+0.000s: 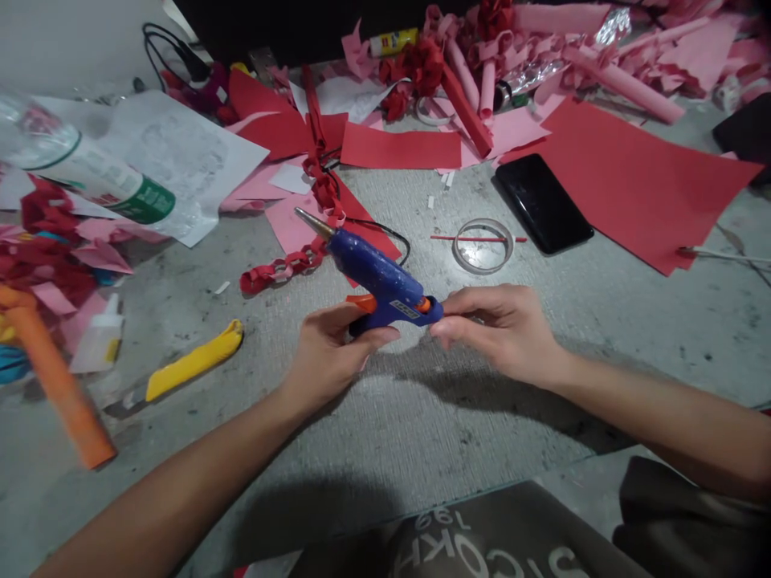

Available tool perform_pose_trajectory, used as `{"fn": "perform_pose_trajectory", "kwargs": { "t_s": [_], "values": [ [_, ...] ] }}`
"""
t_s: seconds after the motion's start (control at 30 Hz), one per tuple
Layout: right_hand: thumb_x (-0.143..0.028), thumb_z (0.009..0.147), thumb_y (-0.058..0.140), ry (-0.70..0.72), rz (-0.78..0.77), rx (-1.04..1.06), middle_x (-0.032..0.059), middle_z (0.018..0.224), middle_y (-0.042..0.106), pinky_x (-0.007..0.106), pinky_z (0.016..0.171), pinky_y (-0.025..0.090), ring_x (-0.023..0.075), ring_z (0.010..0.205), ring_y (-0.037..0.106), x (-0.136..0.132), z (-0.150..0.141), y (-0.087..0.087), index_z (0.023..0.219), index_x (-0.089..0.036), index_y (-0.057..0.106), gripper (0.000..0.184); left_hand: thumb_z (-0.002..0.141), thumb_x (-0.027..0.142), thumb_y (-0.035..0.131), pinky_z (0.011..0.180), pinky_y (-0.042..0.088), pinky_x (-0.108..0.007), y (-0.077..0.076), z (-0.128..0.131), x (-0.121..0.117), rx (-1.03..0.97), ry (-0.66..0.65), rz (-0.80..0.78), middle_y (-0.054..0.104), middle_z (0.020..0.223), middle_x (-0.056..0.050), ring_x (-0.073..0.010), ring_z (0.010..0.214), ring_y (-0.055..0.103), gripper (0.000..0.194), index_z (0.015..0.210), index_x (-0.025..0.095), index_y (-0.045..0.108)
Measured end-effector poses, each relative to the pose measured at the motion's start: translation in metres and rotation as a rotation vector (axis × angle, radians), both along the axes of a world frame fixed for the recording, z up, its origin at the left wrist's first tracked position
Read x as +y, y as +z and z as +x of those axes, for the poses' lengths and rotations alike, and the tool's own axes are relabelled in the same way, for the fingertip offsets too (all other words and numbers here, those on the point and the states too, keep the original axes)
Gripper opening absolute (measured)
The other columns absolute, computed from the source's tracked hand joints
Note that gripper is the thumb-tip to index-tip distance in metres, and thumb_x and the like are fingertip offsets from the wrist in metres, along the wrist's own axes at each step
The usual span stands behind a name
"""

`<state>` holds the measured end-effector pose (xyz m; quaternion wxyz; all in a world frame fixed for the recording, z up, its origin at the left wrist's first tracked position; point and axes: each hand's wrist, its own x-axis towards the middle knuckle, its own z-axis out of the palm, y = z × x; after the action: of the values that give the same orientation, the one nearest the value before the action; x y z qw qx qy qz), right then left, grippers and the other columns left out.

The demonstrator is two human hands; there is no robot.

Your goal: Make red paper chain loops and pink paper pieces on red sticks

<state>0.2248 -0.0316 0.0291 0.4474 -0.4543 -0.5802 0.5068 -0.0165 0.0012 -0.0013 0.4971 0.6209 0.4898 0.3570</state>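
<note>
Blue glue gun [379,269]: left hand [331,349] gripping handle, right hand [504,331] pinching at rear end (1 black phone [543,204] beyond).

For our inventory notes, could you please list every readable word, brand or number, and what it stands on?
Dark clothing: "K" and "O" seem legible; the rest is unclear or cut off.
Glue gun: label too small.
Large bottle, yellow tube: labels too blurred.
White sheet: faint marks, unreadable.
</note>
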Motion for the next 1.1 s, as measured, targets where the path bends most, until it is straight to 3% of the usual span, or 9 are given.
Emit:
{"fn": "perform_pose_trajectory", "kwargs": {
  "t_s": [0.2,0.4,0.6,0.87,1.0,1.1],
  "values": [
    [-0.047,0.088,0.088,0.049,-0.048,-0.107,0.0045,0.088,0.081,0.027,0.065,0.055,0.015,0.073,0.071,0.002,0.006,0.003,0.101,-0.018,0.084,0.032,0.08,0.048,0.092,0.067,0.046,-0.027,0.0,-0.001,0.005,-0.121,0.044,0.009,0.072,0.078,-0.001,-0.0143,0.071,0.058,0.03,0.087,0.02,0.083],
    [-0.047,0.099,0.076,0.19,-0.128,-0.054,0.0012,0.067,0.072,0.024,0.053,0.045,0.0105,0.058,0.058,0.003,0.009,0.004,0.078,-0.017,0.075,0.036,0.089,0.045,0.087,0.067,0.043,-0.027,-0.006,-0.003,0.006,-0.155,0.005,0.019,0.07,0.078,0.0,-0.0129,0.069,0.055,0.026,0.087,0.02,0.081],
    [-0.047,0.104,0.069,0.263,-0.161,0.061,-0.0013,0.063,0.068,0.023,0.054,0.043,0.0074,0.055,0.053,0.002,0.008,0.004,0.073,-0.018,0.071,0.042,0.089,0.042,0.088,0.062,0.036,-0.028,-0.005,-0.003,0.003,-0.139,0.005,0.026,0.06,0.069,0.002,-0.0111,0.064,0.046,0.028,0.077,0.019,0.076],
    [-0.036,0.089,0.087,0.087,-0.158,0.111,-0.0024,0.057,0.065,0.022,0.048,0.042,0.0082,0.05,0.055,-0.003,0.0,0.001,0.078,-0.017,0.075,0.025,0.083,0.046,0.092,0.069,0.047,-0.03,-0.001,-0.002,0.001,-0.068,-0.056,0.03,0.073,0.078,-0.001,-0.0148,0.071,0.057,0.024,0.086,0.023,0.084],
    [-0.035,0.086,0.089,-0.002,-0.112,0.077,-0.0027,0.056,0.064,0.022,0.047,0.041,0.0079,0.05,0.055,-0.007,-0.005,0.005,0.073,-0.017,0.073,0.027,0.08,0.049,0.092,0.057,0.038,-0.029,0.004,0.0,0.0,-0.042,-0.058,-0.008,0.062,0.064,0.002,-0.0126,0.06,0.046,0.029,0.076,0.023,0.08],
    [-0.041,0.086,0.09,0.022,-0.128,0.099,-0.0028,0.056,0.064,0.022,0.047,0.041,0.0084,0.05,0.055,-0.006,-0.006,0.007,0.073,-0.018,0.073,0.032,0.079,0.049,0.092,0.054,0.034,-0.029,0.004,0.001,0.0,-0.061,-0.065,-0.044,0.055,0.059,0.003,-0.0116,0.056,0.041,0.03,0.073,0.023,0.078]
  ]
}}
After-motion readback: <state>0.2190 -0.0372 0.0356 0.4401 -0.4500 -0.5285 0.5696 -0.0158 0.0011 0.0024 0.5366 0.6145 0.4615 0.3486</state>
